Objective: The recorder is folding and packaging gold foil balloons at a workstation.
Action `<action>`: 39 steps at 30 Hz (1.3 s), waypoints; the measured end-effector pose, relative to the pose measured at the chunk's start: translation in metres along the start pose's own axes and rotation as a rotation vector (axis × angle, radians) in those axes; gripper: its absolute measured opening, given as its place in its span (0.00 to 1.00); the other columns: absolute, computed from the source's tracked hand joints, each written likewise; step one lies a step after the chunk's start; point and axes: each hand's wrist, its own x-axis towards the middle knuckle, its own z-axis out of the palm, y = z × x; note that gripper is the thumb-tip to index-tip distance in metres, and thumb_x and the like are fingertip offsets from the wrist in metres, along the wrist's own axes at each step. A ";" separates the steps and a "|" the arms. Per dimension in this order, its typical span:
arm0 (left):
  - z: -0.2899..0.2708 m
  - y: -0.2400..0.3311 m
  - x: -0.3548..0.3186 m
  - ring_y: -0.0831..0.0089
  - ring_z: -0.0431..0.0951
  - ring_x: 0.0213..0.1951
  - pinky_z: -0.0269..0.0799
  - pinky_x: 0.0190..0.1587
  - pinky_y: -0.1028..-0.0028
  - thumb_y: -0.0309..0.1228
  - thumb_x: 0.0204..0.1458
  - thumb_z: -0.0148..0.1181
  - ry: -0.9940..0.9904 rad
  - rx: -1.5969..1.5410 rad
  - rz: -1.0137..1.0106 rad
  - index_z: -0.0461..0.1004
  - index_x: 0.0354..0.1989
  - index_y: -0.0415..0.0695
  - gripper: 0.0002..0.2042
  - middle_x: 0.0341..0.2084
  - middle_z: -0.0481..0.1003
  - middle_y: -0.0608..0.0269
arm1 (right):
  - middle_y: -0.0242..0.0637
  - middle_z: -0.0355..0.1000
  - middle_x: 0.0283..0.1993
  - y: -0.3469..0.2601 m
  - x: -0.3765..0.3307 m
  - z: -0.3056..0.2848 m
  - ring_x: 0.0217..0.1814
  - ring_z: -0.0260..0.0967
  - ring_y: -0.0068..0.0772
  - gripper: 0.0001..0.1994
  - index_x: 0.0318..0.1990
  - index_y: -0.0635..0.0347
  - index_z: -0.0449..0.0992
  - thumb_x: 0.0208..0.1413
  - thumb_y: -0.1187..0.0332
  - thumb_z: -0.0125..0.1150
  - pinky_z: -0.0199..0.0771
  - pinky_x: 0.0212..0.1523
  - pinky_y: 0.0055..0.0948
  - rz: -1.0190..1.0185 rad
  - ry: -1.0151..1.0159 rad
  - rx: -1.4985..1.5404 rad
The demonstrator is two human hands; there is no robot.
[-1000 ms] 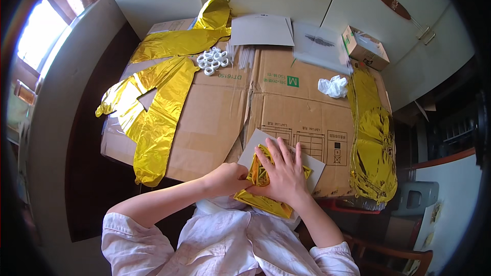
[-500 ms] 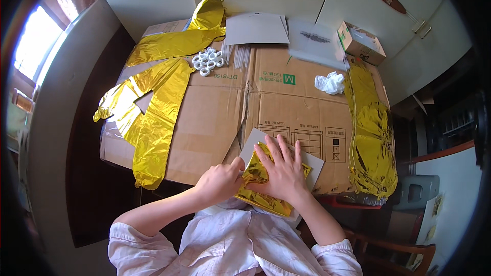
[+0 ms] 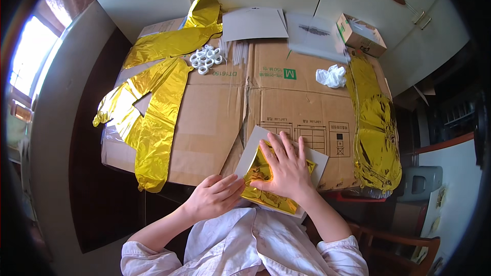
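— Cardboard (image 3: 215,117) covers the table from the upper middle of the frame down to the lower middle; where does it end?

— Its near edge runs along the lower middle, just above the person's white shirt (image 3: 245,248). Its left edge drops off beside the dark floor strip at the left, and its right edge is lined by a long gold foil balloon (image 3: 376,133).

— How much bare room is there?

— A broad stretch of plain cardboard lies in the centre. More gold foil balloons (image 3: 153,107) crowd the upper left and left, a cluster of white tape rolls (image 3: 205,57) sits near the upper middle, a crumpled white tissue (image 3: 331,76) and a small carton box (image 3: 360,35) at the upper right.

— And the folded gold foil (image 3: 261,181)?

— Lower middle, on a grey card sheet (image 3: 255,143) that overhangs the near edge of the cardboard.

— The right hand (image 3: 287,171)?

— Flat on the foil, fingers (image 3: 279,145) spread and pointing up the frame, pressing rather than gripping; the foil shows at its left and beneath its wrist.

— The left hand (image 3: 215,197)?

— Loosely curled, fingertips (image 3: 236,184) touching the foil's lower left edge, holding nothing that I can see.
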 end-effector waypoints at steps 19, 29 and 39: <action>-0.011 -0.037 0.001 0.73 0.64 0.62 0.63 0.59 0.62 0.47 0.51 0.60 -0.243 -0.061 0.052 0.69 0.59 0.58 0.25 0.61 0.65 0.71 | 0.44 0.56 0.68 0.006 -0.003 0.004 0.72 0.49 0.47 0.38 0.65 0.51 0.63 0.54 0.35 0.50 0.38 0.68 0.67 -0.050 0.090 0.083; -0.016 -0.058 0.021 0.64 0.61 0.64 0.58 0.62 0.57 0.55 0.52 0.56 -0.352 -0.149 0.142 0.71 0.57 0.68 0.24 0.65 0.60 0.68 | 0.43 0.54 0.70 -0.001 0.000 -0.003 0.73 0.47 0.46 0.39 0.65 0.41 0.64 0.47 0.33 0.56 0.35 0.68 0.68 -0.041 0.017 0.055; -0.022 -0.073 0.021 0.61 0.60 0.65 0.56 0.63 0.55 0.61 0.50 0.53 -0.391 -0.163 0.181 0.66 0.61 0.72 0.29 0.66 0.59 0.67 | 0.42 0.53 0.70 -0.001 0.001 -0.004 0.74 0.46 0.47 0.41 0.65 0.39 0.65 0.44 0.31 0.57 0.33 0.69 0.68 -0.035 -0.005 0.061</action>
